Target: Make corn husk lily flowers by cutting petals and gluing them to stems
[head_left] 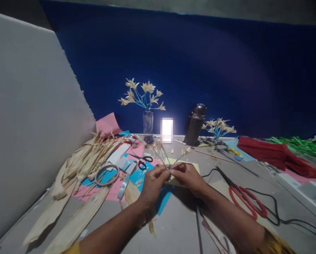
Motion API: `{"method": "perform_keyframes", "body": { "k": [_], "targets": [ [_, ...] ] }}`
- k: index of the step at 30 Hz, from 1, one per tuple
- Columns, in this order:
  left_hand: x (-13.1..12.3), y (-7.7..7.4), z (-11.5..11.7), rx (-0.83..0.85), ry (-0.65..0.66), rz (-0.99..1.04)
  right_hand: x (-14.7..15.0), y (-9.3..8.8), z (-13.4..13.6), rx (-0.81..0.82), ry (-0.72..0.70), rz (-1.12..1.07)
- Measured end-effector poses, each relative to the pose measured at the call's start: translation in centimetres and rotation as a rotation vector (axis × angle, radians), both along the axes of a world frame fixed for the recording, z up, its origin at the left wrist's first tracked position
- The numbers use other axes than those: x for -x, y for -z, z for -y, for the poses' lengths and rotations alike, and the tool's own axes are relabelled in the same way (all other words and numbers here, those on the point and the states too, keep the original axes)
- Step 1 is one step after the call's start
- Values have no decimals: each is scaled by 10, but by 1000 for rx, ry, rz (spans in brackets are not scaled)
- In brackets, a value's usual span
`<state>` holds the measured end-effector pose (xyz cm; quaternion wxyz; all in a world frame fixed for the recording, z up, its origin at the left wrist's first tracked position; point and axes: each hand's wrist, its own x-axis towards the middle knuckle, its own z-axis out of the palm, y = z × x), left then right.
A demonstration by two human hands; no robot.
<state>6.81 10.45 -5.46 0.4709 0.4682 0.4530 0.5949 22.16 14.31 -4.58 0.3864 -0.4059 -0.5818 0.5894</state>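
Observation:
My left hand [155, 178] and my right hand [187, 176] meet over the middle of the table. Between them they pinch the lower ends of several thin blue-wrapped flower stems [175, 162]. The stems fan upward and carry pale husk flowers [186, 151] at their tips. Both hands are closed, thumbs and fingertips together at the joint of the stems, which the fingers partly hide. Under the hands lie a pale yellow pad [193, 165] and a blue sheet [164, 201]. Small black-handled scissors [142, 164] rest just left of my left hand.
Dried husks [86, 160] and a grey wire ring [106, 184] lie at left. A glass vase [148, 125] with husk flowers, a dark flask [196, 125] and another flower bunch [218, 128] stand behind. Red-handled shears [248, 203], a black cable [275, 201] and a red cloth [276, 155] lie right.

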Motion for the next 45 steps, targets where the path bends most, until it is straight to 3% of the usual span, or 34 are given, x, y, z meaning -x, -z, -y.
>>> {"method": "perform_keyframes", "body": {
  "k": [7, 21, 30, 37, 45],
  "targets": [
    [-1, 0, 0, 121, -83, 65, 6, 2, 12, 59, 84, -24],
    [7, -9, -1, 129, 101, 220, 3, 4, 18, -58, 20, -123],
    [9, -14, 5, 52, 106, -16, -1, -1, 16, 5, 62, -103],
    [5, -11, 6, 11, 67, -7, -1, 8, 15, -167, 91, 52],
    [9, 1, 8, -91, -42, -268, 2, 12, 21, -280, -40, 106]
  ]
}}
